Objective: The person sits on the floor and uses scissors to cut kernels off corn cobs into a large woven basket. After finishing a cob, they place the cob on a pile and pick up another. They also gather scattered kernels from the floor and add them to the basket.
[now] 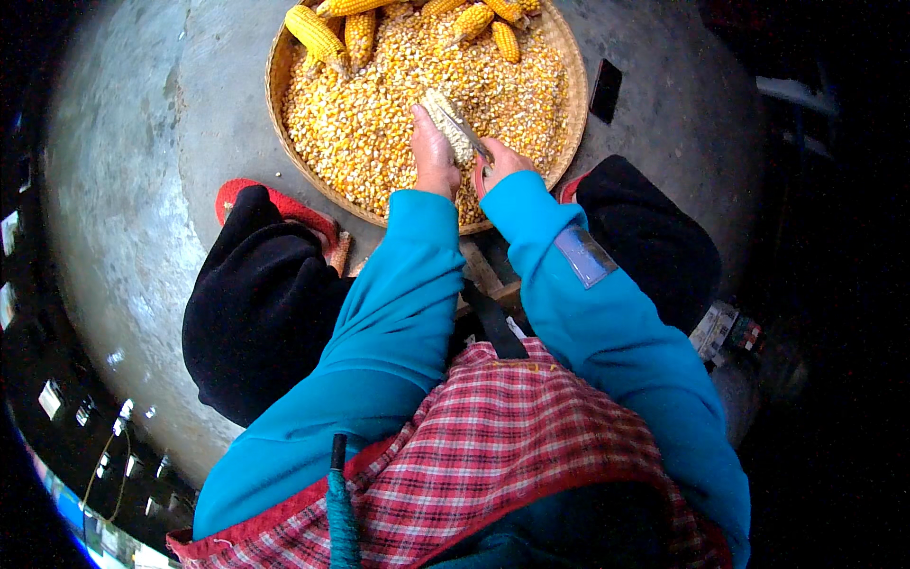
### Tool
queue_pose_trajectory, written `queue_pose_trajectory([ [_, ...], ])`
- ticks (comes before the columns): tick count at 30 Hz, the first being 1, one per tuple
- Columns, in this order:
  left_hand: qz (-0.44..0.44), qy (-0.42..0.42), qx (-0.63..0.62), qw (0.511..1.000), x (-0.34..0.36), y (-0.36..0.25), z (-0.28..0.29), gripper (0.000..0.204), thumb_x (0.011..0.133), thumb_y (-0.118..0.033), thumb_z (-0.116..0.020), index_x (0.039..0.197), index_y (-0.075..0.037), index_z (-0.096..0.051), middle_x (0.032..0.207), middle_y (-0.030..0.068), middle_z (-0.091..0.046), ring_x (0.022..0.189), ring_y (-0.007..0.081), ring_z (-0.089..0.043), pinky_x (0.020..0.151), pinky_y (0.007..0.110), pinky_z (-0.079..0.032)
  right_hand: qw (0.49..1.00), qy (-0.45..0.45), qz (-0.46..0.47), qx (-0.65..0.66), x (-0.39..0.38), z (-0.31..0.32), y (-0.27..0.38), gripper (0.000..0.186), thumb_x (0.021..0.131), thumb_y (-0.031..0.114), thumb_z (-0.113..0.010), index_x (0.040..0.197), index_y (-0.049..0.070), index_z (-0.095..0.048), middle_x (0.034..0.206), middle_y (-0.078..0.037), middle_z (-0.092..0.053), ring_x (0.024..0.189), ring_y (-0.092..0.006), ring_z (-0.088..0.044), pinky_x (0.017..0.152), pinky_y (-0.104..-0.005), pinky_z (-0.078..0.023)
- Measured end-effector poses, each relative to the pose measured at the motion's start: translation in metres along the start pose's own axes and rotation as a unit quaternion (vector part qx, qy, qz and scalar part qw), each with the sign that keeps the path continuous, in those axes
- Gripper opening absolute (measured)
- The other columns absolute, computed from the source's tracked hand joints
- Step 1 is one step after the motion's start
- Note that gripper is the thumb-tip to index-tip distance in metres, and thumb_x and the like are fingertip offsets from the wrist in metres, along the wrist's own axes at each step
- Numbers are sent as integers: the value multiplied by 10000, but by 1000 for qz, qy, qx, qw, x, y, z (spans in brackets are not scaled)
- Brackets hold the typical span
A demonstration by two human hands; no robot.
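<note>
My left hand (432, 157) is closed around a pale corn cob (440, 116), which looks mostly bare of kernels on the side that shows. In my right hand (510, 165) is a pair of scissors (481, 171) with a reddish handle; its dark blades lie along the cob's right side. Both hands are over the near half of a round woven basket (277, 95), where loose yellow and whitish kernels (351, 133) are heaped. Several whole yellow ears of corn (315, 34) rest on the kernels toward the far side.
A dark phone (606, 90) lies on the grey concrete floor (142, 190) just right of the basket. Left of it is a red shoe (275, 204), with a stripped cob (340, 252) beside it. Some wooden slats (482, 269) show between my knees.
</note>
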State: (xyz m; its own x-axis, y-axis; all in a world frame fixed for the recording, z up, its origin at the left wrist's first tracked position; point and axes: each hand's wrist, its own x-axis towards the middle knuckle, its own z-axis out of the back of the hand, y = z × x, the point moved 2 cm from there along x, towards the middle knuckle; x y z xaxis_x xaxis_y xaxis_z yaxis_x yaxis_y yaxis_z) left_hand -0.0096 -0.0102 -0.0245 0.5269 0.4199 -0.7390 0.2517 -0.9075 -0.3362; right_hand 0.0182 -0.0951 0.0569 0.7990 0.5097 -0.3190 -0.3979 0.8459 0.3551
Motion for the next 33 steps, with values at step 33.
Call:
queue_pose_trajectory([
  [33, -56, -74, 16, 996, 2, 0, 4, 439, 862, -386, -298, 945, -13, -515, 819, 86, -569, 692, 200, -552, 604, 324, -447, 984, 169, -38, -26, 28, -4, 1, 282, 653, 301, -595, 827, 80, -596, 770, -149, -585, 710, -308, -557, 623, -370, -445],
])
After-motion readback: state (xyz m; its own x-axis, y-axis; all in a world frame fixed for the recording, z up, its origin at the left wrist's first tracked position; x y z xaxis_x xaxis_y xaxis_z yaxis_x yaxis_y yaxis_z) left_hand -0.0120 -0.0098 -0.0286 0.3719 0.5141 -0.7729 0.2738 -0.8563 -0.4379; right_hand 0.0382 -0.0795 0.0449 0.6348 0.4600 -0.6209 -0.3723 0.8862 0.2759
